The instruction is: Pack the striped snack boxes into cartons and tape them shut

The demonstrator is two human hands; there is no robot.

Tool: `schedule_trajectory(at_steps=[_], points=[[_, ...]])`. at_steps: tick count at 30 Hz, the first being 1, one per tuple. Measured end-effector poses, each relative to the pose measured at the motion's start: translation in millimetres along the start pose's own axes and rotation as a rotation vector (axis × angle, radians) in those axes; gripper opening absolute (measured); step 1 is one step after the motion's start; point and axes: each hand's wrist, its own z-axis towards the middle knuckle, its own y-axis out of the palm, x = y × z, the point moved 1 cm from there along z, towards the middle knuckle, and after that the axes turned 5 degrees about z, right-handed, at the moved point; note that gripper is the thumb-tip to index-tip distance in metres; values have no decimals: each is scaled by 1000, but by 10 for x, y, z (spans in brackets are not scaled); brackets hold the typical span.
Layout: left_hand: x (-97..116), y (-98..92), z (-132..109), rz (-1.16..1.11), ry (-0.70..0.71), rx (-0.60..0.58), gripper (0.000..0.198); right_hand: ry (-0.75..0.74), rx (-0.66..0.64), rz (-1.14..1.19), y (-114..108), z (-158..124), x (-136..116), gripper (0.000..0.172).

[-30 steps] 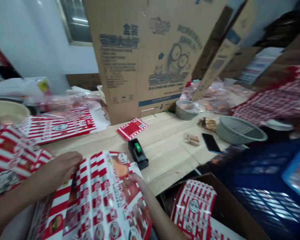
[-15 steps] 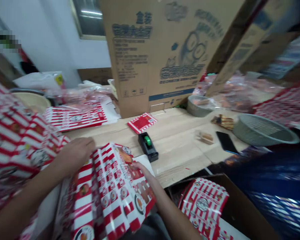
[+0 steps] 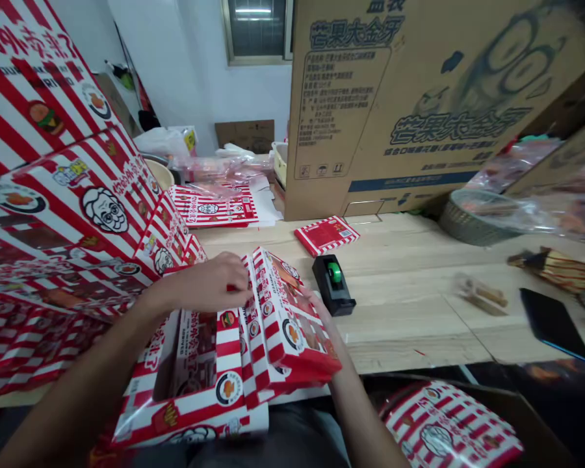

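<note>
A red-and-white striped carton box with food pictures rests half folded at the table's near edge. My left hand lies on its top, fingers curled over a flap edge. My right hand presses against the box's right side panel, mostly hidden behind it. A black tape dispenser with a green roll sits just right of the box.
A stack of the same striped boxes rises at left. A large brown cardboard box stands behind. A flat striped carton, a black phone, baskets and wrapped snacks lie on the wooden table. Striped boxes fill an open carton below.
The flat striped sheet has been folded up into a box shape. My left hand moved right onto its top flap; the camera view swung left and closer.
</note>
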Motion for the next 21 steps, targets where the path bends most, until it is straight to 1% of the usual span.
schedule_trajectory(at_steps=[2,4,6,8,10,11,15,18,21], points=[[158,-61,-65,-83,49,-85,31,30,14,52,1,2,30,32],[259,-65,-117,-132,54,-146,26,53,31,105,14,-7,34,31],[281,-8,-141,-134,20,-173,21,53,45,133,33,-17,12,32],[257,73,-140,-90,-24,-186,21,35,56,148,46,-16,-24,32],[243,130,-133,-53,-54,-175,21,15,67,161,41,-1,-51,32],[252,142,-133,-58,-47,-169,21,7,71,166,31,11,-57,32],[386,122,-167,-139,40,-168,20,-17,90,181,-35,72,-36,30],[501,122,-207,-92,53,-204,19,-5,91,173,-74,108,-11,30],[595,136,-256,-66,157,-256,16,12,77,153,-81,124,5,32]])
